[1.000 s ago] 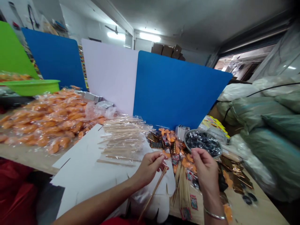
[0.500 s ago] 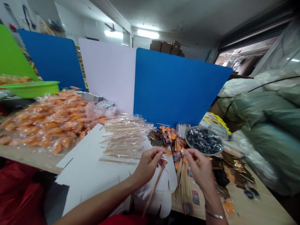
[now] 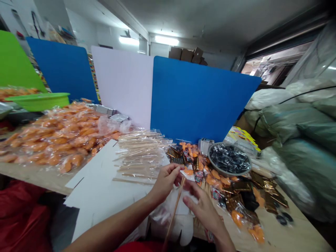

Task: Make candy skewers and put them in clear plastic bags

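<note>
My left hand [image 3: 164,182] is closed in a pinch on the top of a thin wooden stick [image 3: 173,210] that slants down toward me. Just beside it, my right hand [image 3: 202,208] reaches in palm up with its fingers spread, the fingertips near the stick and a small orange packet [image 3: 187,171]. Both hands hover over a white die-cut cardboard sheet [image 3: 105,189]. A pile of sticks in clear sleeves [image 3: 139,154] lies just beyond my left hand. A loose bundle of bare sticks [image 3: 203,185] shows behind my right hand.
A heap of orange wrapped sweets [image 3: 57,136] covers the left of the table, with a green basin [image 3: 39,99] behind. A round bowl of dark pieces [image 3: 229,159] and scattered gold and orange packets [image 3: 241,199] lie right. Blue and white boards [image 3: 196,98] stand behind; stuffed sacks [image 3: 296,133] at right.
My right hand has dropped from up near the bowl and swung left, opening palm up beside the stick. My left hand keeps its pinch on the stick, nearly still.
</note>
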`<control>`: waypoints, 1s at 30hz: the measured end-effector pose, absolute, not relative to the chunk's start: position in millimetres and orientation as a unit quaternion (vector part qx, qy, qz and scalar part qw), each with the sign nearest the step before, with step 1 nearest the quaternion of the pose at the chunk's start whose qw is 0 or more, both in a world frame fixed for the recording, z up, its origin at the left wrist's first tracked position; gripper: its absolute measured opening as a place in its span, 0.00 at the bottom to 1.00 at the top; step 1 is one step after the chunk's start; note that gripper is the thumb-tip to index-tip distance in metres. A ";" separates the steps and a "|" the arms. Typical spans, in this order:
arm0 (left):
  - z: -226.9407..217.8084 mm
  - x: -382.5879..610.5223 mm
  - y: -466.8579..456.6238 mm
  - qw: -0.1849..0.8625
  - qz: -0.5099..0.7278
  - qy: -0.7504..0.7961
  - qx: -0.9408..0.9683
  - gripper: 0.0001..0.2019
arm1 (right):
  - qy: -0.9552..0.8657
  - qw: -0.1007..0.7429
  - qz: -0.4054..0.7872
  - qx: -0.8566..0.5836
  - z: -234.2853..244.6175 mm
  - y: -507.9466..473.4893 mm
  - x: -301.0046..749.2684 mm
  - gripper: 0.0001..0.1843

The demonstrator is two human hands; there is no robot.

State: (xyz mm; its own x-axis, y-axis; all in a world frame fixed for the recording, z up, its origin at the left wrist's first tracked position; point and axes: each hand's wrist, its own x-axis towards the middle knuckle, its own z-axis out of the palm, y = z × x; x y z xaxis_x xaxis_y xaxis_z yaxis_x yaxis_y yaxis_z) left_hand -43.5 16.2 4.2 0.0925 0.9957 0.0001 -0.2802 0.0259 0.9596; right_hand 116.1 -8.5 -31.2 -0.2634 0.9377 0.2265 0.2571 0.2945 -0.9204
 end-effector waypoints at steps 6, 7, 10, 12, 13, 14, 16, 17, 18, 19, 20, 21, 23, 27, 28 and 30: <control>4.5 -55.8 18.5 0.558 0.522 0.382 0.520 0.12 | -0.590 0.445 0.544 -0.397 -44.4 -15.2 80.4 0.22; 4.4 -61.8 18.1 0.555 0.501 0.370 0.551 0.12 | -0.589 0.449 0.541 -0.399 -45.8 -14.6 81.4 0.21; 4.6 -78.3 15.8 0.535 0.451 0.348 0.623 0.12 | -0.591 0.444 0.541 -0.402 -46.8 -14.6 85.7 0.21; 5.4 -83.0 14.5 0.513 0.441 0.352 0.647 0.14 | -0.597 0.444 0.531 -0.406 -45.7 -16.2 85.0 0.20; 5.7 -82.9 14.3 0.507 0.440 0.355 0.650 0.15 | -0.603 0.446 0.519 -0.410 -44.9 -17.1 83.8 0.20; 5.7 -81.4 14.2 0.507 0.442 0.357 0.649 0.15 | -0.611 0.448 0.504 -0.415 -44.1 -17.9 82.4 0.20; 4.7 -75.4 14.6 0.511 0.449 0.362 0.638 0.12 | -0.625 0.450 0.481 -0.420 -42.9 -18.3 80.5 0.20; 3.7 -71.8 14.9 0.509 0.457 0.366 0.631 0.11 | -0.630 0.449 0.478 -0.415 -42.5 -17.8 80.4 0.20; 2.5 -68.4 15.0 0.502 0.465 0.372 0.627 0.09 | -0.633 0.448 0.483 -0.406 -42.4 -16.8 80.7 0.21; 1.3 -65.4 15.1 0.491 0.473 0.376 0.628 0.08 | -0.631 0.447 0.496 -0.394 -42.6 -15.3 81.5 0.21; 0.3 -63.2 15.0 0.481 0.479 0.377 0.630 0.08 | -0.626 0.449 0.511 -0.382 -42.9 -13.5 82.5 0.22; -0.6 -61.9 15.0 0.475 0.482 0.375 0.634 0.08 | -0.617 0.453 0.525 -0.373 -43.5 -11.4 83.5 0.22; -1.6 -62.4 15.6 0.478 0.481 0.366 0.637 0.08 | -0.595 0.465 0.539 -0.374 -45.5 -7.6 85.0 0.22; -5.5 -73.1 21.3 0.605 0.433 0.313 0.591 0.13 | -0.563 0.476 0.540 -0.406 -50.8 -5.2 85.2 0.22; -8.0 -75.9 23.2 0.648 0.410 0.293 0.571 0.15 | -0.558 0.478 0.542 -0.408 -52.0 -5.6 84.8 0.22; -14.9 -78.6 25.9 0.706 0.390 0.269 0.527 0.17 | -0.557 0.482 0.542 -0.405 -53.9 -6.5 84.2 0.21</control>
State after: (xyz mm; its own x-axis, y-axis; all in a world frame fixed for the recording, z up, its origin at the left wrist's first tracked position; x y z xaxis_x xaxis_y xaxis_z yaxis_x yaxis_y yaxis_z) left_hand -78.6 25.9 -14.9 0.5517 0.8334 0.0322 -0.2669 0.1398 0.9535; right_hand 84.2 -6.5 -53.9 -0.2079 0.9731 0.0991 -0.0714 0.0859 -0.9937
